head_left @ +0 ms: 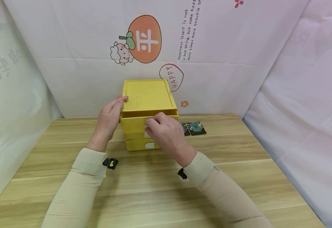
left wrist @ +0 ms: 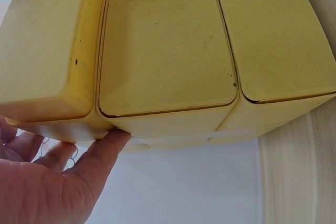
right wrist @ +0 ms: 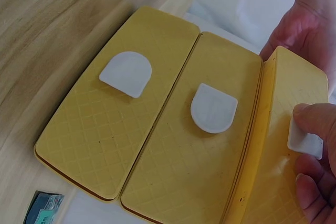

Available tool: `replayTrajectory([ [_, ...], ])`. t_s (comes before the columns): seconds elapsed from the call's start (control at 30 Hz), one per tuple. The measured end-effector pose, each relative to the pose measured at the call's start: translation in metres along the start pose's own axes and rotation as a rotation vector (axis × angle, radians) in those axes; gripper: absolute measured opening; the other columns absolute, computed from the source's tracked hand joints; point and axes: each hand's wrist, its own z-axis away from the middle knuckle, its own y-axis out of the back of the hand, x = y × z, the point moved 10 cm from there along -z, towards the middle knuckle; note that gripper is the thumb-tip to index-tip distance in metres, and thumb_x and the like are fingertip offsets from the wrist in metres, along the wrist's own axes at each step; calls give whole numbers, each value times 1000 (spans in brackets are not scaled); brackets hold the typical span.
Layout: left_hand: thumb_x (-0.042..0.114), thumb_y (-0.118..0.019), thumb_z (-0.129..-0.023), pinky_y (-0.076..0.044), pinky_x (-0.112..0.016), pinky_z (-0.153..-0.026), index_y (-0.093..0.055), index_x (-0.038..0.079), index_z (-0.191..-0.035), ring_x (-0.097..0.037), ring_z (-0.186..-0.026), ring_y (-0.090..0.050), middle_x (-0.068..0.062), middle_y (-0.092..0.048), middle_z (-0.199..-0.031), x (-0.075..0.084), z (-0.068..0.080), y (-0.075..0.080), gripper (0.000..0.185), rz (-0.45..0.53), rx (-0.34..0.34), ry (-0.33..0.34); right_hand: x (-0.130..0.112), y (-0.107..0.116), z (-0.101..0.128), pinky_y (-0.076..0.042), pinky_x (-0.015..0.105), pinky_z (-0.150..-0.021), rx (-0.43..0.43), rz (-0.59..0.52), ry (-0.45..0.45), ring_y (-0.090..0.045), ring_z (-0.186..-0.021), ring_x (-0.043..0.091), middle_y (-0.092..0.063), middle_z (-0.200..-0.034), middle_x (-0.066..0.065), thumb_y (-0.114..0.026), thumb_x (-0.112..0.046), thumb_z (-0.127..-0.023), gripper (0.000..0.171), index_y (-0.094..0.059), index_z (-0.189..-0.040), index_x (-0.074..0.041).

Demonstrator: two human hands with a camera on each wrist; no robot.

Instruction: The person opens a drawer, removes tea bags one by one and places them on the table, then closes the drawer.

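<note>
A yellow drawer cabinet (head_left: 150, 95) stands on the table against the back cloth, with three drawers stacked. Its top drawer (head_left: 134, 126) is slid out partway, leaving a narrow gap under the lid panel. My right hand (head_left: 167, 133) pinches the white tab handle (right wrist: 304, 142) of that drawer between thumb and fingers. My left hand (head_left: 110, 115) rests along the cabinet's left side, fingertips at the upper edge; its fingers (left wrist: 102, 156) look fairly straight against the wall. The middle drawer (left wrist: 168, 51) and bottom drawer (right wrist: 115, 114) are closed, each with a white tab.
Right of the cabinet lies a flat, dark, patterned packet (head_left: 197, 127) with a band around it. Printed white cloth (head_left: 83, 41) hangs behind and along both sides of the wooden table (head_left: 143, 190). Each wrist carries a black strap (head_left: 110, 163).
</note>
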Motion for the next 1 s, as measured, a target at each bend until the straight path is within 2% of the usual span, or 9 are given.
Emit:
replayTrajectory([
  [0.2, 46, -33, -111, -26, -40, -127, -55, 25, -154, -6, -156, -26, 16, -34, -167, -1, 1, 0, 52, 10, -4, 7, 3, -2, -4, -49, 26, -54, 35, 15, -5, -59, -67, 14, -66, -94, 4, -71, -19, -98, 5, -75, -99, -15],
  [0.43, 57, -39, -109, -46, -48, -113, -56, 25, -153, -10, -156, -29, 10, -33, -169, 0, 2, 0, 57, 25, -1, -17, 7, -7, -7, -49, 26, -53, 33, 40, -14, -60, -66, 14, -67, -92, 4, -74, -18, -96, 4, -75, -98, -16],
  [0.5, 58, -40, -108, -45, -47, -113, -56, 25, -153, -11, -156, -30, 9, -34, -169, 0, 2, 0, 58, 23, 2, -26, 8, -9, -8, -50, 26, -54, 29, 37, -16, -61, -67, 14, -67, -93, 4, -74, -20, -97, 6, -76, -100, -15],
  [0.7, 57, -40, -109, -32, -42, -125, -55, 21, -154, -12, -156, -30, 6, -35, -168, 2, 1, 0, 59, 12, 0, -49, 10, -11, -10, -51, 26, -54, 50, 30, -16, -61, -67, 15, -66, -90, 4, -76, -20, -96, 6, -75, -99, -14],
  [1.0, 58, -42, -108, -32, -39, -125, -56, 21, -153, -9, -155, -32, 7, -42, -165, 2, -1, 1, 60, -8, 20, -53, 14, -16, -13, -52, 27, -54, 39, 18, -32, -60, -67, 16, -65, -89, 4, -77, -21, -95, 8, -74, -99, -14],
])
